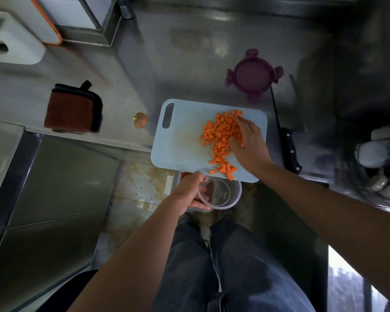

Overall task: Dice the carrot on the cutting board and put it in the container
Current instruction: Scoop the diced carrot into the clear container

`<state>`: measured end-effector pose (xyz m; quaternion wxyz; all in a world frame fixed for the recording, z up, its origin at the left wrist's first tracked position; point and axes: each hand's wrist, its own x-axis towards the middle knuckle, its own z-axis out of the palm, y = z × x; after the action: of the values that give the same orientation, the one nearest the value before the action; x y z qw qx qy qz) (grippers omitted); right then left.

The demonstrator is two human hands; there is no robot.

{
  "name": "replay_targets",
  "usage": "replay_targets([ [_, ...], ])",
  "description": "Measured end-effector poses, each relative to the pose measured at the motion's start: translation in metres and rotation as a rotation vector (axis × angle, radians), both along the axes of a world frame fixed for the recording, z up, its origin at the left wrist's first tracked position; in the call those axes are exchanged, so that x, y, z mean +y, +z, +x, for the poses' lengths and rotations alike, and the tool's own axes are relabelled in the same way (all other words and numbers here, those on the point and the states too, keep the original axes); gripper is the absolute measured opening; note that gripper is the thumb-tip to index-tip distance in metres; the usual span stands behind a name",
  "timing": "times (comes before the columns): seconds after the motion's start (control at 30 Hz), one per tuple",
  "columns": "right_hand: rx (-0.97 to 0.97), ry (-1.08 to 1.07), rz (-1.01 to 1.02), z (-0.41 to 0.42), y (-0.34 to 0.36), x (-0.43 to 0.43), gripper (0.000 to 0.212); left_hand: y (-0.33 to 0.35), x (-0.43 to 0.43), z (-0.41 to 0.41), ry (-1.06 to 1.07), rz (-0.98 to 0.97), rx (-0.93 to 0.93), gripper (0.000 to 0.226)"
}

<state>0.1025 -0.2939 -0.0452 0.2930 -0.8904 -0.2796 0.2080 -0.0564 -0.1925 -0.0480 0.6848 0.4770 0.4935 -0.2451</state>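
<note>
Already diced: carrot cubes [221, 140] heaped on cutting board [185, 140], overhanging steel worktop [189, 52]. Right hand [245, 140], fingers flat, rakes pile; left hand [189, 192] grips clear container [221, 194] below board edge. Next: sweep cubes in without spilling. Knife [288, 145], purple lid [254, 75] nearby; tiled floor [142, 188] below.

The right hand [248, 140] lies with straight fingers [235, 143] against a heap of diced carrot [218, 136] on the pale cutting board [180, 140], whose near edge overhangs the steel table [189, 52]. Below that edge the left hand [189, 192] grips a clear container [221, 194]. A purple lid [254, 75] and a knife [288, 140] lie nearby.
</note>
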Motion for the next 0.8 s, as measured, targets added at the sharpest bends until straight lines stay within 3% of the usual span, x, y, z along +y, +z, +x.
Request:
replay_targets([
  [0.3, 0.003, 0.152, 0.109, -0.057, 0.004, -0.025, 0.048, -0.004, 0.000, 0.000, 0.032, 0.022, 0.038, 0.035],
  [0.47, -0.085, 0.029, 0.082, -0.048, -0.002, -0.028, 0.054, -0.004, 0.001, -0.001, 0.025, 0.029, 0.028, 0.032],
  [0.6, 0.030, 0.073, 0.013, -0.073, -0.002, -0.035, 0.063, -0.003, 0.001, -0.002, 0.005, 0.046, 0.010, 0.035],
  [0.8, 0.088, 0.135, 0.153, -0.093, -0.004, -0.037, 0.059, -0.001, 0.004, -0.006, 0.025, 0.034, -0.002, 0.039],
])
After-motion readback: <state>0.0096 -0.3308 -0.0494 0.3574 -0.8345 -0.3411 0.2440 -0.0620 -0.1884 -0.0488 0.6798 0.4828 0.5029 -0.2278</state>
